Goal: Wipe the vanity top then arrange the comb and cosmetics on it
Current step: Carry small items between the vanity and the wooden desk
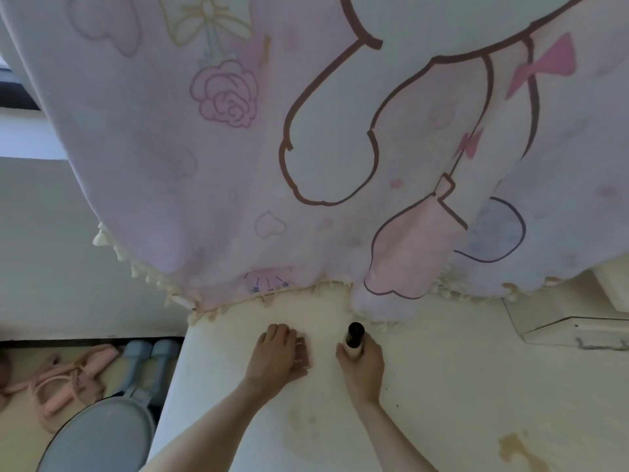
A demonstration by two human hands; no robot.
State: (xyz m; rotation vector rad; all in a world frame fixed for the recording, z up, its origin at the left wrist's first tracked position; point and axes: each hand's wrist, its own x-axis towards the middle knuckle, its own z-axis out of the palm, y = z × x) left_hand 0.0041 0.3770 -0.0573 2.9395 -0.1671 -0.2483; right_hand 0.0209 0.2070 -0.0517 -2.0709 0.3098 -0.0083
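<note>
Gripping an upright cream tube with a dark cap (354,339), your right hand (362,367) stands it on the stained cream vanity top (442,386); your left hand (276,359) presses flat, fingers straight, on a small brownish-pink compact (304,353) just beside.

Cream vanity surface (442,386): pink flat cosmetic case (304,355) lying on it under left hand (277,356); cream tube with dark cap (354,340) upright at its 3 o'clock, in right hand (362,366). Pink printed tasselled curtain (306,148) at 12 o'clock. Grey round stool (98,437), pink skipping rope (64,383) on floor at 8 o'clock.
</note>
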